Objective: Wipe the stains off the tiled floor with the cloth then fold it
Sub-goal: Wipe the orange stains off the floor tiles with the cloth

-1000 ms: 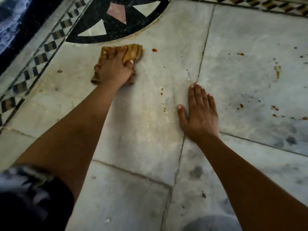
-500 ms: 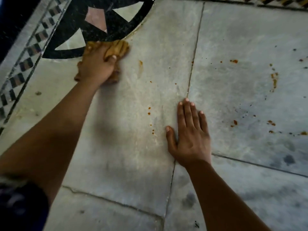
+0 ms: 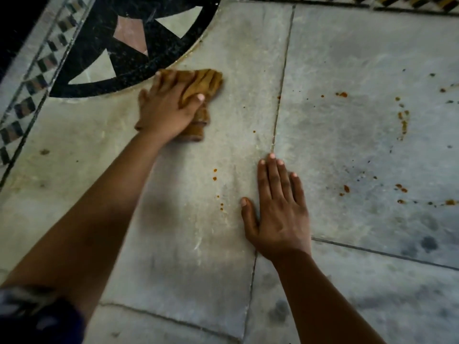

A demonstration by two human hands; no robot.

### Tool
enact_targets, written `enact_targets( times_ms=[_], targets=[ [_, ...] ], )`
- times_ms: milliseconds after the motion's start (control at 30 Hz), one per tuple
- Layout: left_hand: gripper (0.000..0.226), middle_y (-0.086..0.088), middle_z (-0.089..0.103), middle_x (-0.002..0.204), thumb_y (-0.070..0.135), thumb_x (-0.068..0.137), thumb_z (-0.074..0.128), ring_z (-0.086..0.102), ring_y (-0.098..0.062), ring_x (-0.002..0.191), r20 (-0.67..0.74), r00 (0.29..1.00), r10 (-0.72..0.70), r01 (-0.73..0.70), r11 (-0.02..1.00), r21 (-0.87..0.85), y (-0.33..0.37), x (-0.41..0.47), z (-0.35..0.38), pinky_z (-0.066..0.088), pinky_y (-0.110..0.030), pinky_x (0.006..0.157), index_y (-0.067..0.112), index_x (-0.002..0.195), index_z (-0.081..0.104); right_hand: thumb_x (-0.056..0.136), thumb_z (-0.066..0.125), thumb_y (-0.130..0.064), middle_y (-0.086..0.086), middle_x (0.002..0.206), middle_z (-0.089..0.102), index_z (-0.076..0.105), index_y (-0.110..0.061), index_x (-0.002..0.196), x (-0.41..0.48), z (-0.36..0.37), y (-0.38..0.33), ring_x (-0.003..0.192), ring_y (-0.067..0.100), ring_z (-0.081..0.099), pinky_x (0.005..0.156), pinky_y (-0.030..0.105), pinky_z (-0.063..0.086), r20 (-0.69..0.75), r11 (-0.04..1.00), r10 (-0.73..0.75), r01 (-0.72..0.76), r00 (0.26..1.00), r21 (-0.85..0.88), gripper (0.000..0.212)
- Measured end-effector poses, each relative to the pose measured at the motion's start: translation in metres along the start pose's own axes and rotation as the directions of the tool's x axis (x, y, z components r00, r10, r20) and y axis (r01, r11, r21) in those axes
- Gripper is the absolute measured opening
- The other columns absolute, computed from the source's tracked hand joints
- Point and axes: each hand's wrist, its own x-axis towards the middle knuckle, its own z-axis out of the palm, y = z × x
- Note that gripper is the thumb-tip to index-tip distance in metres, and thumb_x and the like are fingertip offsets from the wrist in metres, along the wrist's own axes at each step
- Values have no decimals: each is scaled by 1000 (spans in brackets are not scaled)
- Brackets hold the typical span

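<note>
A bunched mustard-brown cloth (image 3: pixel 205 83) lies on the grey tiled floor (image 3: pixel 188 244), at the rim of a black inlaid circle (image 3: pixel 139 68). My left hand (image 3: pixel 166 108) presses down on it, with the fingers over the far side and the thumb holding a fold. My right hand (image 3: pixel 275 209) lies flat on the floor with straight fingers, across a tile joint. Small orange stains (image 3: pixel 215 175) dot the tile between my hands. More orange stains (image 3: pixel 402 120) are scattered over the right tile, and another group (image 3: pixel 346 188) lies nearer.
A checkered border strip (image 3: pixel 32 95) runs along the left, with a dark area beyond it. Another patterned border (image 3: pixel 397 2) crosses the top. Dark smudges (image 3: pixel 428 244) mark the tiles at the lower right.
My left hand slid the cloth to the right along the circle's rim, over the orange smear that showed beside it; that smear no longer shows. My right hand stayed flat.
</note>
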Motion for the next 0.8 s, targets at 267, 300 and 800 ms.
enact_targets(
  times_ms=[267,300,800],
  targets=[
    [63,-1,17,158,62,87,19,13,-27,145,-8,936,352,-350,933,86,41,-79,25,12,-52,112,40,146,20,88,33,-43,19,152,23,28,-1,144,-1,1,0,142,29,21,115,41,13,-41,1000,16,-15,999,25,71],
    [63,-1,18,157,60,87,22,13,-26,145,-14,948,318,-315,944,93,34,-75,23,12,-52,112,39,146,23,87,34,-43,19,152,23,28,0,144,0,1,0,142,30,21,115,41,15,-51,999,24,-22,998,42,71],
    [60,-2,24,156,54,85,32,19,-29,144,-24,868,495,-494,869,32,80,-60,31,16,-49,111,33,141,40,87,34,-46,23,152,20,23,4,144,0,1,0,142,34,17,114,43,15,-25,998,56,-55,998,39,77]
  ],
)
